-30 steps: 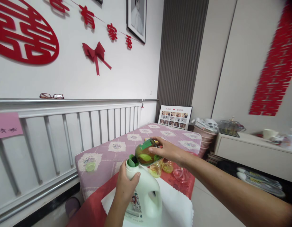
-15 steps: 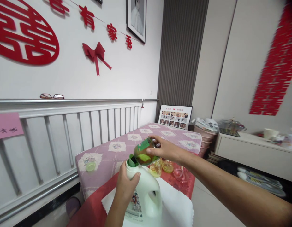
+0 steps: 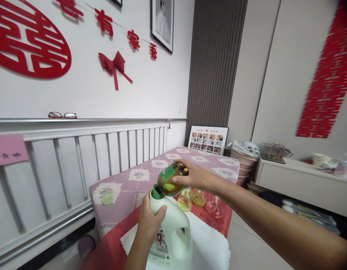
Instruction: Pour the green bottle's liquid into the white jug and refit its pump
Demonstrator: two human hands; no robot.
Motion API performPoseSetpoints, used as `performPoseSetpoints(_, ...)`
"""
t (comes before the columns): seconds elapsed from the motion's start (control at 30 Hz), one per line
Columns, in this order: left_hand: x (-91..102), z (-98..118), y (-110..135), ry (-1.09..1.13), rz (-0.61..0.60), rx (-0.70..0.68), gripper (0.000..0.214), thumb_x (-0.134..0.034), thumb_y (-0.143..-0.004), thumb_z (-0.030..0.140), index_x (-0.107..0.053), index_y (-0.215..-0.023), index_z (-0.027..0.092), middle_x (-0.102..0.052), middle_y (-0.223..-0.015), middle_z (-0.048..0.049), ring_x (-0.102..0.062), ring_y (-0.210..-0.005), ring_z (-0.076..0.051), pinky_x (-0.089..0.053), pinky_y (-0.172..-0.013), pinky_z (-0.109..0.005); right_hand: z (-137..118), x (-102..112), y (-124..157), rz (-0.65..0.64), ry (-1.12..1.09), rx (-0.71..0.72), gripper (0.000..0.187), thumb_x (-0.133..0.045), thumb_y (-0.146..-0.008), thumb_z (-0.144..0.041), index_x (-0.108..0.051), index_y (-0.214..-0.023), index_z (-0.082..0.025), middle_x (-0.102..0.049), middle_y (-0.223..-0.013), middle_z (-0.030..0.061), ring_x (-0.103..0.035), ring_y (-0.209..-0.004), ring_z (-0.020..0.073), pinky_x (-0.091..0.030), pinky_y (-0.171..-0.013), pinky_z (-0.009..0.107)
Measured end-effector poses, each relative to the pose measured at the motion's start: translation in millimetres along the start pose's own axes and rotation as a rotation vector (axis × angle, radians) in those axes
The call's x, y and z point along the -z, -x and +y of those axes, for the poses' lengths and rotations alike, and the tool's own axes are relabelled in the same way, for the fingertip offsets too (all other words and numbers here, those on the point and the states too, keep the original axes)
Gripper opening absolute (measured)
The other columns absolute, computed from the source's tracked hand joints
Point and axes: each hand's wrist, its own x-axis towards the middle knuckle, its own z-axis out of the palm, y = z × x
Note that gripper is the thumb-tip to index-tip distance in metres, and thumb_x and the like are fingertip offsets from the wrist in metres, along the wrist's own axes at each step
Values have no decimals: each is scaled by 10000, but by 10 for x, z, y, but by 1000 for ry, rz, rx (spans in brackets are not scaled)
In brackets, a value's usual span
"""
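Observation:
My left hand is wrapped round the neck of a large pale green plastic jug with a handle and a printed label. Inside the jug's opening sits a green pouring spout. Above it my right hand grips a clear glass jar with a green label. The jar is tilted, its lower left end close to the spout, and holds brownish-green liquid. I cannot tell whether liquid is flowing. A pale green cap lies on the patterned tablecloth to the left.
Beyond the jug stand a yellowish glass container, a yellow glass dish and a clear pinkish container. A white mat lies over a red cloth. White railings run along the left; a cabinet stands at right.
The jar in my right hand has shifted slightly left and down over the spout, and its tilt looks a little different. My left hand and the jug have stayed in place.

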Motion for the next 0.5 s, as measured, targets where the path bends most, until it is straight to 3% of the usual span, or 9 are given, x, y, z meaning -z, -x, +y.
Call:
performPoseSetpoints(0.27, 11, 16, 17, 4, -9, -3, 650, -614, -754, 323, -411, -1361, 207, -564, -1433, -156, -516, -1343, -307, -375, -1150, -464, 29, 23, -39, -19, 64, 72, 892, -767, -727, -523, -462, -1483, -162, -634, -1427, 186, -617, -1276, 375, -480, -1105, 535)
performPoseSetpoints(0.5, 6, -6, 12, 7, -1, -17, 610, -612, -758, 320, -434, -1332, 215, -579, -1411, -151, -530, -1323, -306, -381, -1140, -467, -109, 28, -37, -50, 149, 100, 918, -780, -715, -496, -442, -1498, -155, -599, -1450, 192, -594, -1294, 365, -460, -1125, 526)
